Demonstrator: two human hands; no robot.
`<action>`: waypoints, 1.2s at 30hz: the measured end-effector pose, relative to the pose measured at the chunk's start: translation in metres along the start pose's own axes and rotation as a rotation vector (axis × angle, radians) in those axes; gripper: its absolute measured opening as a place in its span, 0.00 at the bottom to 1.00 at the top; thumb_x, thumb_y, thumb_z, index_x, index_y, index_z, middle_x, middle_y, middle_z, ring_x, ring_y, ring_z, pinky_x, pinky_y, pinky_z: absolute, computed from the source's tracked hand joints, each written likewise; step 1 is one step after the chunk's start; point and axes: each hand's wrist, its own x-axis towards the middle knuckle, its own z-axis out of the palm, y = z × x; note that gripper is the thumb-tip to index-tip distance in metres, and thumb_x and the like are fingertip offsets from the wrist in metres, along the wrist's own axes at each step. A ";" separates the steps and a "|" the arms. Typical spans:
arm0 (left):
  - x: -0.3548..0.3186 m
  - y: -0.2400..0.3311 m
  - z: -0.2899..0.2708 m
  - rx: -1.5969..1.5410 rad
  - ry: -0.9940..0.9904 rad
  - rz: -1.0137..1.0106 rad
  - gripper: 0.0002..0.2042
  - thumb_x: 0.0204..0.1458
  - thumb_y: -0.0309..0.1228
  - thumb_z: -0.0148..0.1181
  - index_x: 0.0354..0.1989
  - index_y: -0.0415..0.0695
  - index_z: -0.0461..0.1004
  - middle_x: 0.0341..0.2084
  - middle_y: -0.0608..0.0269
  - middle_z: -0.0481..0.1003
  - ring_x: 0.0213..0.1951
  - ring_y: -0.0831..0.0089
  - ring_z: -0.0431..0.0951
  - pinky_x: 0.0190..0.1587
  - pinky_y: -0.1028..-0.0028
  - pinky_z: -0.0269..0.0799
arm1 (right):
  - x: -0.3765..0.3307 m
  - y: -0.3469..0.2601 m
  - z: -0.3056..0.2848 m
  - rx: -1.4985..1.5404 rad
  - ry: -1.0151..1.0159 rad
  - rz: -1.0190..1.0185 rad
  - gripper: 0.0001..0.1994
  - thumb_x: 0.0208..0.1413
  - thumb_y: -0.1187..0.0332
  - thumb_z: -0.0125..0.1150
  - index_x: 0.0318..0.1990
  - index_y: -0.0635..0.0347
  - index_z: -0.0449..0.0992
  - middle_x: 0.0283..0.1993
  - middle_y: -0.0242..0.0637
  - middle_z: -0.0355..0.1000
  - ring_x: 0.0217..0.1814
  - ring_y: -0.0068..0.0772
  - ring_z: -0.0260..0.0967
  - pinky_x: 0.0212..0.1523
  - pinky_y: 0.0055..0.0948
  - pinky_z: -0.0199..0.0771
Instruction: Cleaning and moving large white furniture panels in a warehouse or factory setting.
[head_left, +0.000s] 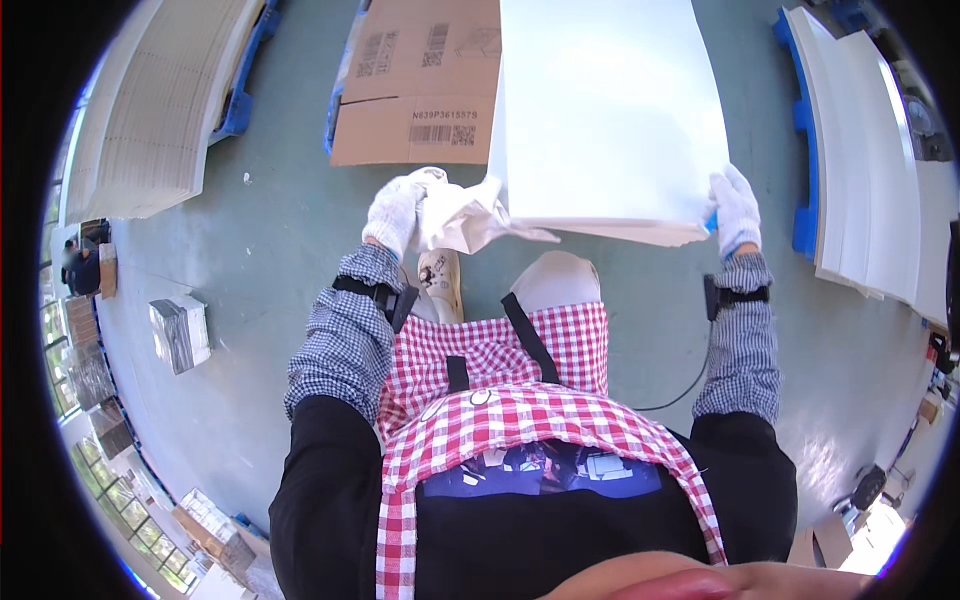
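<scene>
My left hand (396,212), in a white knit glove, is closed on a crumpled white cloth (462,217) that hangs beside the near left corner of a white panel (615,120). A loose end of the cloth trails along the panel's near edge. My right hand (735,208), gloved too, is at the panel's near right corner with its fingers together. A small blue piece (711,222) shows between that hand and the corner; whether the hand grips it or the panel's edge is not clear.
Left of the panel lies a brown cardboard sheet (415,125). Stacks of white boards stand on blue pallets at the far left (150,110) and the right (850,150). A wrapped bundle (180,335) sits on the floor. A black cable (685,395) hangs by my right arm.
</scene>
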 end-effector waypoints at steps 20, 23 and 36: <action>-0.035 0.130 0.094 -0.350 -0.318 0.088 0.21 0.65 0.40 0.45 0.57 0.37 0.70 0.50 0.56 0.75 0.51 0.69 0.75 0.55 0.70 0.71 | -0.015 -0.057 0.010 -0.906 -0.232 0.183 0.43 0.50 0.35 0.62 0.58 0.69 0.72 0.59 0.51 0.71 0.58 0.49 0.70 0.56 0.41 0.71; -0.026 0.135 0.070 -0.260 -0.206 0.343 0.19 0.65 0.38 0.45 0.54 0.35 0.71 0.46 0.54 0.76 0.48 0.67 0.76 0.54 0.70 0.70 | -0.021 -0.048 0.036 -0.825 -0.243 0.208 0.42 0.51 0.35 0.60 0.59 0.69 0.71 0.60 0.52 0.71 0.58 0.50 0.71 0.57 0.41 0.71; -0.049 0.236 0.120 -0.516 -0.580 0.430 0.25 0.68 0.44 0.46 0.62 0.34 0.64 0.51 0.54 0.74 0.51 0.67 0.75 0.56 0.71 0.71 | -0.112 -0.123 0.080 -0.694 -0.334 -0.551 0.42 0.47 0.50 0.71 0.67 0.60 0.62 0.60 0.53 0.69 0.63 0.51 0.67 0.63 0.36 0.66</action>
